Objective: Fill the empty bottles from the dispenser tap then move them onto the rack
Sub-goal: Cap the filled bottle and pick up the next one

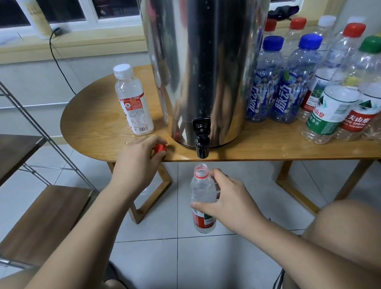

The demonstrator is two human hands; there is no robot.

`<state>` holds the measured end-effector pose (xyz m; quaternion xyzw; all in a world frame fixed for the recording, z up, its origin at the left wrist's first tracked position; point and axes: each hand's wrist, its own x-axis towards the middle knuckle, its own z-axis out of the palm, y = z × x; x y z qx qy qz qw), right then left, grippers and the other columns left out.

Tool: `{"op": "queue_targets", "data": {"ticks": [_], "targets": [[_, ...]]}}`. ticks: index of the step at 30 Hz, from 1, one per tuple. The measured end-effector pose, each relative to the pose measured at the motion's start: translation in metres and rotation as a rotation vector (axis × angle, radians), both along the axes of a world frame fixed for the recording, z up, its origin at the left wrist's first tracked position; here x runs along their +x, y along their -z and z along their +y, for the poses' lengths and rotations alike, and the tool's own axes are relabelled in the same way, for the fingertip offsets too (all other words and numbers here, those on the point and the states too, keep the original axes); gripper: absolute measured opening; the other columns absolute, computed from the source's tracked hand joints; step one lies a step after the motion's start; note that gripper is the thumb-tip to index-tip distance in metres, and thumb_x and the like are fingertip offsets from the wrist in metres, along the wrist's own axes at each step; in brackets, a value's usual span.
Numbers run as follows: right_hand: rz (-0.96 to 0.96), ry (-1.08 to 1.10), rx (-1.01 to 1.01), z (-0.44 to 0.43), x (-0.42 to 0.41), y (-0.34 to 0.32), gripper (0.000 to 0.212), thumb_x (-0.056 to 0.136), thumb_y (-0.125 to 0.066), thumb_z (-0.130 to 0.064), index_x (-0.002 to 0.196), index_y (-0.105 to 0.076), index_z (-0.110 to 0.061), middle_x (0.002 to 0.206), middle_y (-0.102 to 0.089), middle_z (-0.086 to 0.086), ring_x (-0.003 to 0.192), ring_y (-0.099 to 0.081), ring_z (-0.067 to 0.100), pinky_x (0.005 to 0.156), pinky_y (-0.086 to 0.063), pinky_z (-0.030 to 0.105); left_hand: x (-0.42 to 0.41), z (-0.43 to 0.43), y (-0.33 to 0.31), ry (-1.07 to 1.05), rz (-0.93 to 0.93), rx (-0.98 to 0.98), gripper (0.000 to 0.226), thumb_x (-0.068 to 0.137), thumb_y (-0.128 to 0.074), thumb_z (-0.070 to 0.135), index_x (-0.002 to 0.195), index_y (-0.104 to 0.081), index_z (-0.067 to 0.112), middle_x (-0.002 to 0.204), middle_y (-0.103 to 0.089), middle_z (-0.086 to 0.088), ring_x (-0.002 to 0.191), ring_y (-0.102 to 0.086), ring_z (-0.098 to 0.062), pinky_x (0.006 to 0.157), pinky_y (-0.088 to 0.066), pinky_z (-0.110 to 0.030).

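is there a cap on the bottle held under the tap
No, the bottle in the right hand has an open mouth, and the left hand holds a red cap on the table.

One head-worn view looks forward and down, close to the steel dispenser [200, 62] on the wooden table [95, 120].

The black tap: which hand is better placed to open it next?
Probably the left. The left hand rests at the edge of the table beside the tap, pinching only a red cap; the right hand grips the open bottle beneath that tap.
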<state>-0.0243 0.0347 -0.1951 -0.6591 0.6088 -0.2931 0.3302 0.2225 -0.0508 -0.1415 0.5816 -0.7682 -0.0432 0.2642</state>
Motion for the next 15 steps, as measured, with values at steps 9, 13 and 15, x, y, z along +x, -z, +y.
{"op": "queue_targets", "data": {"ticks": [9, 13, 15], "targets": [[0.027, -0.052, -0.026, 0.007, -0.001, -0.007, 0.07, 0.069, -0.091, -0.065, 0.125, -0.053, -0.047, 0.122, -0.067, -0.023, 0.113, -0.065, 0.002, 0.095, -0.062, 0.035, -0.008, 0.049, -0.035, 0.17, 0.153, 0.13, 0.028, 0.092, -0.079, 0.05, 0.117, -0.074, 0.039, 0.102, -0.075, 0.023, 0.099, -0.07, 0.001, 0.077, -0.049, -0.013], [0.056, -0.063, -0.046, 0.009, 0.001, -0.007, 0.071, 0.066, -0.089, -0.067, 0.124, -0.053, -0.048, 0.119, -0.067, -0.024, 0.11, -0.065, 0.003, 0.092, -0.062, 0.036, -0.011, 0.069, -0.042, 0.265, 0.237, 0.185, 0.022, 0.091, -0.081, 0.046, 0.11, -0.076, 0.037, 0.107, -0.077, 0.02, 0.1, -0.073, -0.01, 0.074, -0.044, -0.01], [0.078, -0.078, -0.055, 0.01, 0.003, -0.007, 0.069, 0.067, -0.089, -0.067, 0.122, -0.053, -0.047, 0.116, -0.067, -0.022, 0.107, -0.065, 0.004, 0.089, -0.062, 0.037, -0.014, 0.074, -0.039, 0.295, 0.275, 0.218, 0.026, 0.09, -0.08, 0.048, 0.112, -0.076, 0.036, 0.109, -0.077, 0.019, 0.101, -0.072, -0.011, 0.075, -0.044, -0.011]]}}
